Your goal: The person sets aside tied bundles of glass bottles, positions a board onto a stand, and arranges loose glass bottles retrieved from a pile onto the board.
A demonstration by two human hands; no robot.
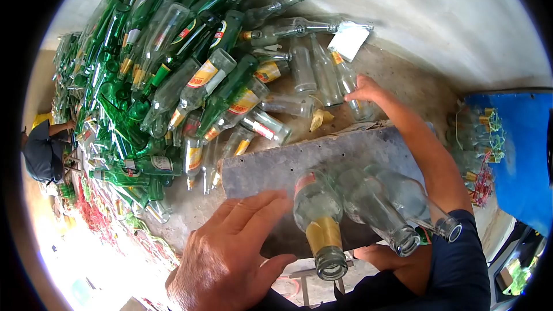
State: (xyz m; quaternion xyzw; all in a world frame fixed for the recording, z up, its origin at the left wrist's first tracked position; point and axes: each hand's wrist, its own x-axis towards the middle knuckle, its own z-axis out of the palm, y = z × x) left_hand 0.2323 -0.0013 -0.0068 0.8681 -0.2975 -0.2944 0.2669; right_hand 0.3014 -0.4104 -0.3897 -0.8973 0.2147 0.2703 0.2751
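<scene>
My left hand [233, 250] is open above the left side of a dark board [259, 167], fingers apart, holding nothing. Just right of it, a clear bottle with a yellow neck wrap [319, 213] stands on the board. Two plain clear bottles [374, 207] [412, 196] stand beside that one. Beyond the board's far edge, my right hand [366, 90] reaches down to a clear bottle with a yellow neck label [348, 78] on the floor. Its fingers are closed at the bottle's side; part of the grip is hidden.
A large heap of green and clear bottles [144, 69] fills the left and back, against a pale wall [415, 6]. White paper [348, 40] lies by the wall. Bundled clear bottles [469, 132] stand beside a blue panel [518, 155]. A person [43, 150] is at far left.
</scene>
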